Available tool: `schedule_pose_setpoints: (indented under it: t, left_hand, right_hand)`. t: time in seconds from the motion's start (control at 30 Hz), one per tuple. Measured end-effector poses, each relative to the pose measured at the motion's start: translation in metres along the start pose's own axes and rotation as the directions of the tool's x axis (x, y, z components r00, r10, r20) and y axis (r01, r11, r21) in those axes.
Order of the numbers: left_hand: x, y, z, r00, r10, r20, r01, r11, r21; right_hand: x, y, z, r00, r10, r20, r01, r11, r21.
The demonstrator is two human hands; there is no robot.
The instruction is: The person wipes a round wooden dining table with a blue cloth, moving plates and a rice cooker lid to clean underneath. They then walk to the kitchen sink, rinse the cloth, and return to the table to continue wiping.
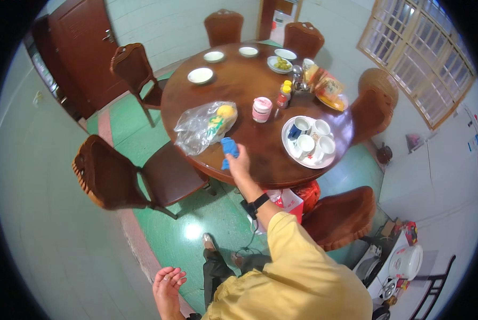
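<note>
My right hand [239, 162] grips a crumpled blue cloth [229, 149] over the near edge of the round wooden table [259, 144]. Just beyond the cloth lies a clear plastic bag [195, 124] with yellow fruit [225, 111] at its right end. A pink and white lidded jar [261, 110] stands behind and to the right. Farther right, a round white tray [289, 150] holds several white mugs [305, 143]. Low at the left, my left hand [167, 282] hangs away from the table, fingers loosely curled, with nothing seen in it.
White dishes [200, 75] stand along the far side, one bearing green grapes [282, 63]. Yellow-capped bottles [283, 98] and packaged food [329, 89] are toward the right. Wooden chairs [171, 172] surround the table. Below the near edge sit a red bag [309, 194] and a box; a dark cord [249, 249] lies near my feet.
</note>
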State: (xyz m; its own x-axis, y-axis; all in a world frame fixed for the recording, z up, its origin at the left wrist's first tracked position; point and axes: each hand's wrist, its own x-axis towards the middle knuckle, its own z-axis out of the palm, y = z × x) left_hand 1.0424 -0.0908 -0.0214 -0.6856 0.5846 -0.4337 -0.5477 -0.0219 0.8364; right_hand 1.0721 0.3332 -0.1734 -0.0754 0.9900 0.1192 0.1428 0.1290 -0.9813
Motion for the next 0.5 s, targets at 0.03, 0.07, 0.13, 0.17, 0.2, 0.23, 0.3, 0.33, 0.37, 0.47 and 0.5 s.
schedule_pose_setpoints:
  t: [0.03,0.07,0.13,0.17,0.2,0.23,0.3,0.33,0.37,0.47,0.5]
  left_hand:
    - [0.019,0.003,-0.003,0.999,-0.028,0.017,0.028,1.0,0.013]
    - [0.036,0.008,-0.003,0.998,-0.053,0.021,0.052,0.998,0.029]
    - [0.074,0.021,0.004,0.993,-0.102,0.05,0.099,0.993,0.065]
    - [0.093,0.027,0.003,0.988,-0.13,0.082,0.124,0.989,0.077]
    - [0.115,0.032,0.004,0.979,-0.157,0.126,0.147,0.985,0.086]
    - [0.136,0.038,0.007,0.969,-0.182,0.168,0.169,0.981,0.092]
    - [0.169,0.054,0.011,0.964,-0.202,0.175,0.175,0.972,0.154]
    - [0.185,0.061,0.014,0.962,-0.211,0.174,0.178,0.966,0.187]
    - [0.2,0.068,0.018,0.958,-0.224,0.179,0.187,0.961,0.202]
    - [0.239,0.083,0.031,0.932,-0.288,0.222,0.225,0.936,0.271]
    - [0.251,0.087,0.034,0.918,-0.316,0.24,0.24,0.924,0.298]
  right_hand:
    - [0.019,0.009,-0.007,0.996,-0.057,-0.062,0.044,0.979,-0.198]
    - [0.034,0.01,-0.01,0.998,-0.018,-0.068,-0.002,0.957,-0.29]
    - [0.059,0.026,-0.017,0.984,-0.145,-0.1,0.08,0.875,-0.477]
    - [0.07,0.035,-0.02,0.975,-0.207,-0.083,0.128,0.822,-0.555]
    - [0.083,0.057,-0.026,0.968,-0.251,-0.016,0.173,0.714,-0.679]
    - [0.092,0.088,-0.033,0.958,-0.279,0.061,0.219,0.584,-0.782]
    - [0.095,0.113,-0.029,0.954,-0.241,0.179,0.272,0.444,-0.854]
    - [0.101,0.114,-0.026,0.954,-0.244,0.177,0.267,0.411,-0.872]
    - [0.107,0.116,-0.024,0.953,-0.247,0.175,0.261,0.378,-0.888]
    - [0.133,0.116,-0.045,0.982,-0.165,0.089,0.141,0.34,-0.93]
    - [0.141,0.116,-0.054,0.987,-0.138,0.078,0.119,0.323,-0.939]
